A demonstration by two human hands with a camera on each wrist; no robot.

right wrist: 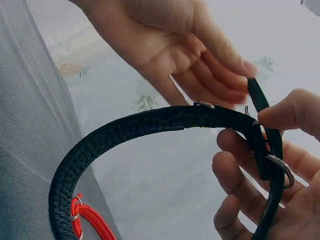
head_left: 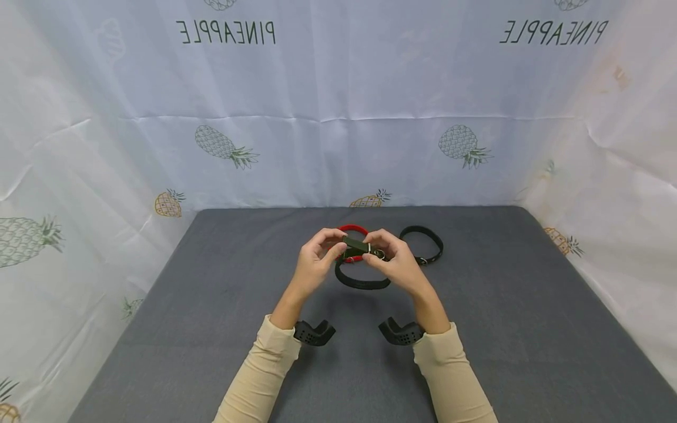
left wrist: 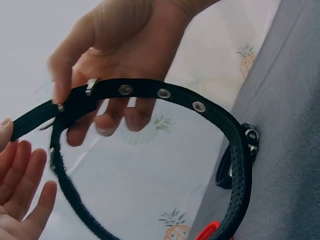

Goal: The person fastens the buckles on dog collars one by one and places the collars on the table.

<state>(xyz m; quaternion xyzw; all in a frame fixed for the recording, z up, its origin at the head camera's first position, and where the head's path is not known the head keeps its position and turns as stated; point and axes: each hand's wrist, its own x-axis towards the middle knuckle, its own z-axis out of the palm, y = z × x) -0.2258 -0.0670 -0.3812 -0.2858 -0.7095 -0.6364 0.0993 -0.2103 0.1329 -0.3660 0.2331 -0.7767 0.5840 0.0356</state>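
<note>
A dark green-black collar (head_left: 362, 284) with metal eyelets is held up in a loop by both hands. My left hand (head_left: 313, 264) pinches the strap's free end between thumb and fingertips. At the buckle (right wrist: 254, 121), my right hand (head_left: 400, 263) grips the collar between thumb and fingers. A metal ring (right wrist: 284, 170) sits on the band beside the right fingers. In the left wrist view, the free end passes through the buckle area toward the left hand (left wrist: 20, 195). Behind the hands lies a red collar (head_left: 353, 228), partly hidden by them.
A black buckled collar (head_left: 440, 242) lies on the grey table (head_left: 211, 305), right of the hands. White cloth (head_left: 338, 88) with pineapple prints hangs behind the table and at both sides. Black wrist mounts (head_left: 314, 333) sit inside both forearms.
</note>
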